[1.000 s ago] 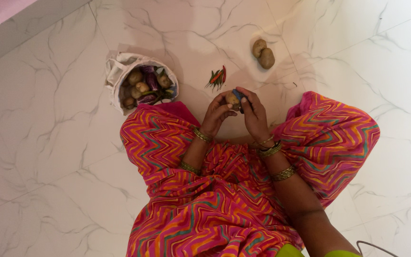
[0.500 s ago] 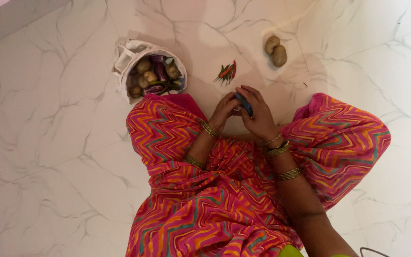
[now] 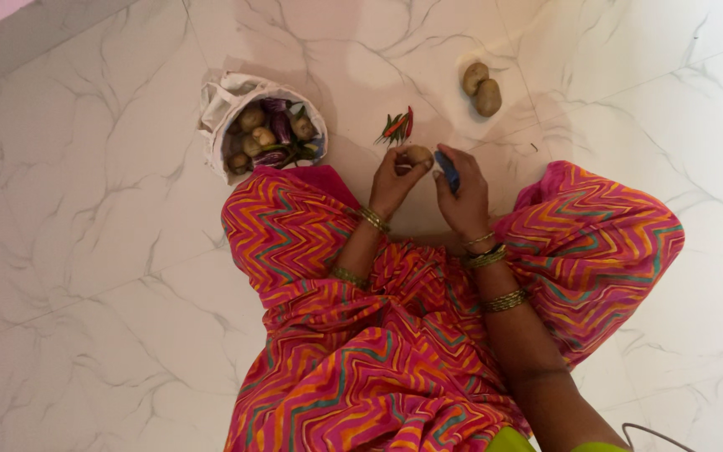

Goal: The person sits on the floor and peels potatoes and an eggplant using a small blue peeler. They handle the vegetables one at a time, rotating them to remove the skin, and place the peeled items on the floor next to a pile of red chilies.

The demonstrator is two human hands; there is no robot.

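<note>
Small brown potato [image 3: 417, 154], roundish, skin mostly on, is sitting in the fingertips of the left hand [image 3: 395, 180], held above the marble floor [image 3: 85, 251] in front of the knees. Right hand [image 3: 464, 197] is gripping a blue peeler [image 3: 448, 171], just beside the potato, not touching. White cloth bag [image 3: 215, 109] of potatoes and eggplants is lying to the left; chillies [image 3: 397, 127] and two potatoes [image 3: 482, 89] beyond.

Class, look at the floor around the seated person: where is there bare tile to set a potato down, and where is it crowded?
Bare tile lies left of the cloth bag, between the chillies and the two loose potatoes, and right of the person's knee. It is crowded in front of the lap, where the left hand holds a potato beside the right hand with its blue peeler.
</note>
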